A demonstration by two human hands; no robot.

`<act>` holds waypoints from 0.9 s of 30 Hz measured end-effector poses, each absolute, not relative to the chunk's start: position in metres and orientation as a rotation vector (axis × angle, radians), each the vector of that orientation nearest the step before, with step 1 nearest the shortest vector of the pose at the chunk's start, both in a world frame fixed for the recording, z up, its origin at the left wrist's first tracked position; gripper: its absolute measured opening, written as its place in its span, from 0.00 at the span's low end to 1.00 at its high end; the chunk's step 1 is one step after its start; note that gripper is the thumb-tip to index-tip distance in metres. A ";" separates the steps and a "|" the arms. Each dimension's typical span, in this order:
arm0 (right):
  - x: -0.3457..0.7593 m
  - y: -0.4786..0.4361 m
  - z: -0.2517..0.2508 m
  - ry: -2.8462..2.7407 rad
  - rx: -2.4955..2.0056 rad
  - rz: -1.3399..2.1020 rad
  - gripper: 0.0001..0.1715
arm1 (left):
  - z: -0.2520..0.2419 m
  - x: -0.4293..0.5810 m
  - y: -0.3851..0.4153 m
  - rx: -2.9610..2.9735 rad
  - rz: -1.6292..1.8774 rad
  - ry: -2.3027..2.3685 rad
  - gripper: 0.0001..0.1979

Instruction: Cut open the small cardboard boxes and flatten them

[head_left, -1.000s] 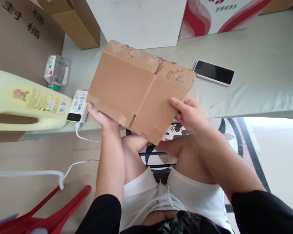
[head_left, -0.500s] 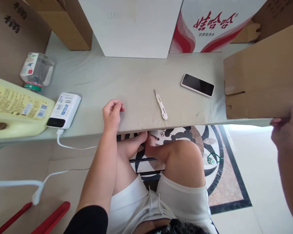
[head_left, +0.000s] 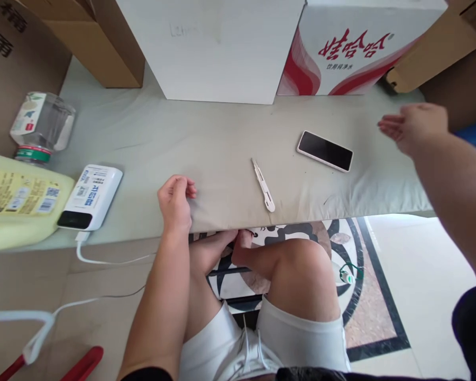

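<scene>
Left end: brown carton point(head_left: 19, 69) with black characters, at the back of the counter point(head_left: 222, 137), which is covered in pale grey-green cloth. Before it, a clear plastic container point(head_left: 55, 124), green lid toward the near edge; nearer again, a pale yellow jug point(head_left: 24, 203), cropped by the frame.

Just right of the jug: white device point(head_left: 97, 190), printed label, black panel at the near end, white cable point(head_left: 103, 262) plugged in and hanging below the counter's edge. Behind: tall brown box point(head_left: 121, 55).

Left hand point(head_left: 176, 201): at the front edge, fingers curled in, thumb against the forefinger, nothing visible in it.

Centre back: large white box point(head_left: 222, 53), faint marks on its face. Before it, right of the left hand and well apart from it: white utility knife point(head_left: 264, 185), flat, lying aslant, narrow tip toward the back.

Further right: phone point(head_left: 326, 151), flat, dark screen up, pale rim. Behind it: white carton with red lettering and red bands point(head_left: 341, 53).

Right hand point(head_left: 418, 127): over the counter's right end, beyond the phone, fingers extended and slightly bent, nothing visible in its grasp. Behind it: brown cardboard point(head_left: 440, 47), cropped; whether one box or several pieces cannot be told.
</scene>
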State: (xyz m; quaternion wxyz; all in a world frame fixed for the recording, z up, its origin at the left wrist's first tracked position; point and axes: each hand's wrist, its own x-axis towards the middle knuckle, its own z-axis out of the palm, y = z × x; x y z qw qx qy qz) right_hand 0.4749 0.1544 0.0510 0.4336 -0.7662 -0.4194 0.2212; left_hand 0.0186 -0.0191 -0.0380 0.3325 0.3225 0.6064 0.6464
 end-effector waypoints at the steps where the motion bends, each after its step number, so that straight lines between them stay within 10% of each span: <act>1: 0.465 0.144 0.044 -0.966 -1.933 0.615 0.14 | -0.038 0.018 -0.020 0.838 1.695 1.565 0.10; 27: 0.209 0.103 0.071 -1.721 -1.779 1.044 0.08 | -0.032 -0.046 -0.037 0.843 1.706 1.390 0.25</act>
